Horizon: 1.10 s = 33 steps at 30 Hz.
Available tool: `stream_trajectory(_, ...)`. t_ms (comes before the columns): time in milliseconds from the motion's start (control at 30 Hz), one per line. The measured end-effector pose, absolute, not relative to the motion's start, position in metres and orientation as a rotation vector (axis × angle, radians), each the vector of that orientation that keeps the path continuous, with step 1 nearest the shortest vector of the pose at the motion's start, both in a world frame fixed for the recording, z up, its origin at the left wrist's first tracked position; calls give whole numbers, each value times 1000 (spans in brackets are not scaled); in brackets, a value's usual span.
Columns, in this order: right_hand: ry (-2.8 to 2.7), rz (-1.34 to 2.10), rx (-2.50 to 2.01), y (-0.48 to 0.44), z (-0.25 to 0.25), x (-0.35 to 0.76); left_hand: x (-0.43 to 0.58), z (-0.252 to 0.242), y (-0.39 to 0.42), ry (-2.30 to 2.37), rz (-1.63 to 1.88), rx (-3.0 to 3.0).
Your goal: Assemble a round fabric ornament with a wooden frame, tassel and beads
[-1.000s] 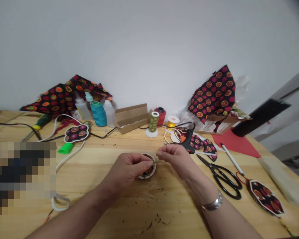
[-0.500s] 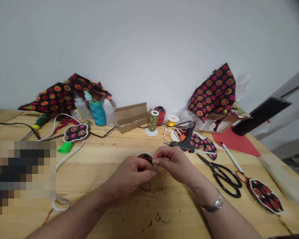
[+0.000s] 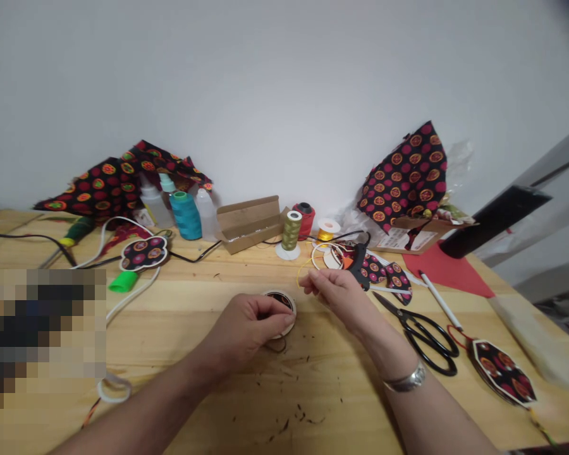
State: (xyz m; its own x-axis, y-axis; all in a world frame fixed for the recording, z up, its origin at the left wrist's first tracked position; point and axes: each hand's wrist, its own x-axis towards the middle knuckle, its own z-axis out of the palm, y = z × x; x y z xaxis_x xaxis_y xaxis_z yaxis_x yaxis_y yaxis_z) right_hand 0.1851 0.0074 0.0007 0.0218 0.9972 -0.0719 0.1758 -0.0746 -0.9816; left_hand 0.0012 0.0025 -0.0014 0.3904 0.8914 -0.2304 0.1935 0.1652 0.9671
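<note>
My left hand (image 3: 249,325) is closed on a small round fabric-covered disc (image 3: 281,301) with a white rim, holding it just above the wooden table (image 3: 184,373). My right hand (image 3: 334,294) is pinched on a thin yellow thread (image 3: 301,270) that loops up from the disc toward the spools. A dark loop of cord lies on the table under my left fingers. A silver watch sits on my right wrist.
Black scissors (image 3: 424,332) and a white pen (image 3: 440,302) lie to the right, with an octagonal fabric ornament (image 3: 505,377). Thread spools (image 3: 291,234), bottles, a teal cone (image 3: 186,215), a cardboard box (image 3: 249,222), patterned fabric (image 3: 118,180) and cables line the back. Thread scraps litter the front.
My right hand has drawn the yellow thread up and to the right, away from the disc. My left hand has stayed on the disc, shifting it slightly.
</note>
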Motion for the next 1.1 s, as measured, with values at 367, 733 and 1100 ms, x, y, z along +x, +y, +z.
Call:
stream_trajectory(367,-1270,1561,-1201,3,5,189,0,0,7,1004,777,1051)
stream_trajectory(733,-1238,1667,-1130,3,6,191,-2,-4,9,964,778,984)
stream_trajectory(1100,-1190,1616,-1160,2,7,189,-1,0,7,983,774,1025)
